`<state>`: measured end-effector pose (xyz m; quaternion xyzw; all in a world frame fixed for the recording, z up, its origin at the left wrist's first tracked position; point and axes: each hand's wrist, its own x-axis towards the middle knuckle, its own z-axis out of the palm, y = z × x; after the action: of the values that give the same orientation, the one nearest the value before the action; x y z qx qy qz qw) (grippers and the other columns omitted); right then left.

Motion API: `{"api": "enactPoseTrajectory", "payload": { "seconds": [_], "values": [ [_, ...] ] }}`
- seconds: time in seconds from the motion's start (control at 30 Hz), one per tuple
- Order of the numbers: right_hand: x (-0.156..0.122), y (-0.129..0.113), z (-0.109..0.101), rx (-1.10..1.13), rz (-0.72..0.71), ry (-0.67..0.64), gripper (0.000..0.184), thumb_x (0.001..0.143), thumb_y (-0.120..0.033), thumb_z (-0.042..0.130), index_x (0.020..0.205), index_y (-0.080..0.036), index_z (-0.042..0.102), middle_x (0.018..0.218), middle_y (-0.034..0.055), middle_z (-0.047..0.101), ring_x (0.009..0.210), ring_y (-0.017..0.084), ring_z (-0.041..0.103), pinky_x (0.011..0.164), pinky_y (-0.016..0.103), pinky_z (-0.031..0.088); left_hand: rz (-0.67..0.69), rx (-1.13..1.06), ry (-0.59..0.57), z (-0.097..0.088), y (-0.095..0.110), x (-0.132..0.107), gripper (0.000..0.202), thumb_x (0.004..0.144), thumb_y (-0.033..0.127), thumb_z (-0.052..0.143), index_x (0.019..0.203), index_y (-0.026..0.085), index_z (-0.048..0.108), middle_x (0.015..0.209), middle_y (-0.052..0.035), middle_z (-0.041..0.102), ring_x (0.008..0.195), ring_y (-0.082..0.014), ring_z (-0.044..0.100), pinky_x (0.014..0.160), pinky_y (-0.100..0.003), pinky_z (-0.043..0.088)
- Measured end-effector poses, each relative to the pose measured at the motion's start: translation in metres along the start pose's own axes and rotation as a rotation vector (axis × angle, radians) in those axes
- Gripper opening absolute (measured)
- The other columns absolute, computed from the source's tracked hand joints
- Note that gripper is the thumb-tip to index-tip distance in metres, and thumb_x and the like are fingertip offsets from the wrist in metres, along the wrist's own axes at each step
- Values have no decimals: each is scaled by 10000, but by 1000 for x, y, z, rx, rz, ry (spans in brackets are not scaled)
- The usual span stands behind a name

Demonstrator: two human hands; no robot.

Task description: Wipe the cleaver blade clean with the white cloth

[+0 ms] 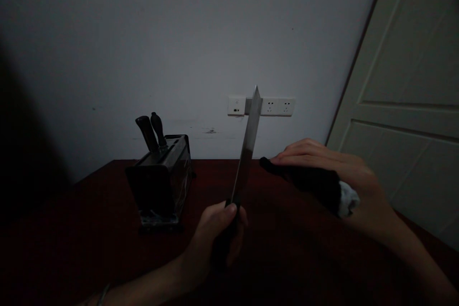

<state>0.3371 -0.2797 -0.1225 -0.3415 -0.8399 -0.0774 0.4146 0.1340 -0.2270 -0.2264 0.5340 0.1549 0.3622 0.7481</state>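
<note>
My left hand (210, 229) is wrapped round the dark handle of a kitchen knife. The knife's (250, 138) blade points up and away from me, its tip in front of the wall. To the right of the blade and apart from it, my right hand (360, 184) grips a black cloth (315, 182) with a white patch at its lower end. The right fingers lie together along the cloth's upper side, and the thumb is hidden. Left of the knife stands a dark knife block (172, 167) with two black handles sticking out of its top.
The dark red table (107, 229) reaches back to a pale wall (179, 48). A row of white wall sockets (278, 106) is behind the blade. A panelled door (405, 81) stands at the right. The room is dim.
</note>
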Motion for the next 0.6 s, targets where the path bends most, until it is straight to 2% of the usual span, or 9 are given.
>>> {"api": "enactPoseTrajectory", "payload": {
  "seconds": [0.17, 0.43, 0.6],
  "values": [
    [0, 2, 1, 0, -1, 2, 290, 765, -171, 569, 1044, -243, 598, 929, 61, 653, 900, 227, 594, 727, 389, 487, -7, 58, 71, -4, -2, 4, 354, 831, 467, 469, 721, 136, 529, 450, 47, 420, 339, -45, 358, 332, -159, 250],
    [1, 5, 1, 10, 13, -19, 325, 752, -168, 589, 1067, -250, 590, 950, 66, 648, 908, 232, 585, 742, 408, 482, -104, -3, 144, -5, -9, 10, 355, 794, 495, 512, 695, 154, 508, 431, 58, 429, 305, -43, 361, 288, -141, 269],
    [1, 5, 1, 3, 8, -17, 328, 741, -151, 600, 1059, -228, 591, 937, 70, 644, 898, 229, 582, 741, 406, 477, -80, 50, 174, -8, -11, 13, 342, 796, 472, 518, 678, 152, 500, 433, 52, 447, 307, -44, 383, 285, -133, 284]
  ]
}}
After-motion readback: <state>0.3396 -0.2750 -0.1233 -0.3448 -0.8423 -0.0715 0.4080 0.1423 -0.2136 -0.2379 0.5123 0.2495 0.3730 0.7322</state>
